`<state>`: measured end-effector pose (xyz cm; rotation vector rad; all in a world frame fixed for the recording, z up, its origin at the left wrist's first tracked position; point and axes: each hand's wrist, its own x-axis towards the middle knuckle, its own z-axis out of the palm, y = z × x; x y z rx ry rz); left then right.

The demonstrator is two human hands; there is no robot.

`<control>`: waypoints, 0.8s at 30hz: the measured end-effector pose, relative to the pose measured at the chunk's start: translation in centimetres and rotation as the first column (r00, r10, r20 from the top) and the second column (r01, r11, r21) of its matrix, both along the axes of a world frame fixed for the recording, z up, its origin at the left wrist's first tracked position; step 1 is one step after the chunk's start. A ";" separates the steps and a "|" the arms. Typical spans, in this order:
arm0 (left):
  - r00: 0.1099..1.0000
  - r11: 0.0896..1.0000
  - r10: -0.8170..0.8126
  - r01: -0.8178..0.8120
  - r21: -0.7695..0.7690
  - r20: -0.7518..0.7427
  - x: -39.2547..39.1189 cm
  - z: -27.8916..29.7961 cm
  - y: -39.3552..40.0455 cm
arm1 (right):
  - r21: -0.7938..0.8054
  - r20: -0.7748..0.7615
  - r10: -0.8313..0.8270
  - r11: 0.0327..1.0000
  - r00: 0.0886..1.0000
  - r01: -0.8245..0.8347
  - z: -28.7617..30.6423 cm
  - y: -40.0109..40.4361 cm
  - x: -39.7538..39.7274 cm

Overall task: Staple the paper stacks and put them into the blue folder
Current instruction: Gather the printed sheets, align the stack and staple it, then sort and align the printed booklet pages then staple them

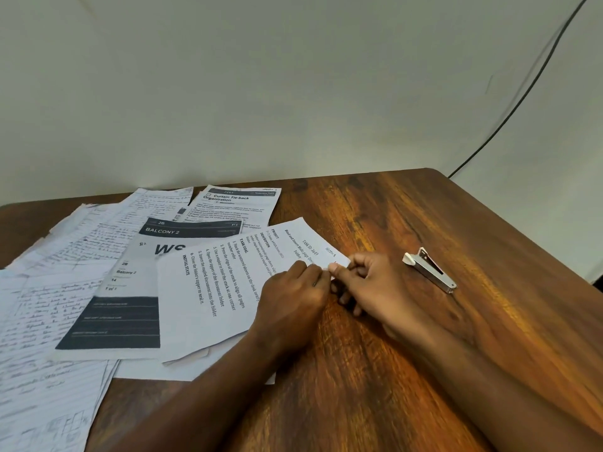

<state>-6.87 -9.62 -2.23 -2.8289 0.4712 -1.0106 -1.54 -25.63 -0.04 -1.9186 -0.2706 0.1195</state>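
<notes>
Fingers [336, 267] of our right hand [375, 288] curl around the near corner of the printed sheet [212, 288], the thumb pressing on top of the paper while the other fingertips tuck underneath, so we pinch that corner. Our left hand [293, 288] lies on the same sheet just beside it, knuckles up and fingers bent toward the same corner (whether they pinch the paper or only press on it we cannot tell, since the back of the hand hides the tips). Both forearms reach in from the bottom edge across the wooden table [424, 370].

That printed sheet carries numbered lines of text and lies slanted, on top of other loose pages. Under its left side we see a sheet with dark bands [124, 308], headed "BALCONY 2". Further left, handwritten lined pages [49, 321] spread out toward the table's left edge, overlapping one another.

To the right of our hands, well apart from the papers, a small metal stapler [429, 269] lies alone on the bare wood.

Farther back, another printed page [235, 203] titled "Curtain Tie-back Organization" sits near the table's rear edge. Behind everything stands a pale wall [293, 76], with a dark cable [522, 93] running down it at the right.
</notes>
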 end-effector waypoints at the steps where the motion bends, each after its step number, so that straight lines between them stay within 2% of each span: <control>1: 1.000 1.000 0.000 0.000 -0.005 0.000 0.0 -0.1 0.0 | 0.011 0.003 -0.010 1.000 1.000 0.010 -0.2 0.0 0.2; 4: 0.999 0.996 0.033 -0.034 -0.081 -0.013 0.0 0.2 -0.5 | -0.028 0.029 -0.049 0.998 0.998 0.050 -0.6 -1.0 1.2; 8: 0.990 0.953 0.112 -0.130 -0.272 -0.082 -0.1 1.0 -0.6 | -0.086 0.056 -0.097 0.991 0.994 0.102 -0.4 -3.0 2.9; 13: 0.953 0.798 0.231 -0.302 -0.521 -0.198 0.7 2.4 1.0 | -0.202 0.147 -0.142 0.964 0.979 0.170 1.0 -5.7 4.3; 19: 0.808 0.697 0.354 -0.564 -0.443 -0.470 2.4 2.3 4.7 | -0.442 0.364 -0.100 0.857 0.926 0.266 1.9 -8.8 5.9; 21: 0.805 0.703 0.329 -0.558 -0.442 -0.493 2.6 2.0 4.7 | -0.488 0.463 -0.063 0.815 0.884 0.314 1.4 -9.5 6.8; 24: 0.840 0.736 0.256 -0.490 -0.467 -0.479 2.3 1.8 3.7 | -0.441 0.649 -0.041 0.793 0.760 0.420 -0.1 -10.2 7.9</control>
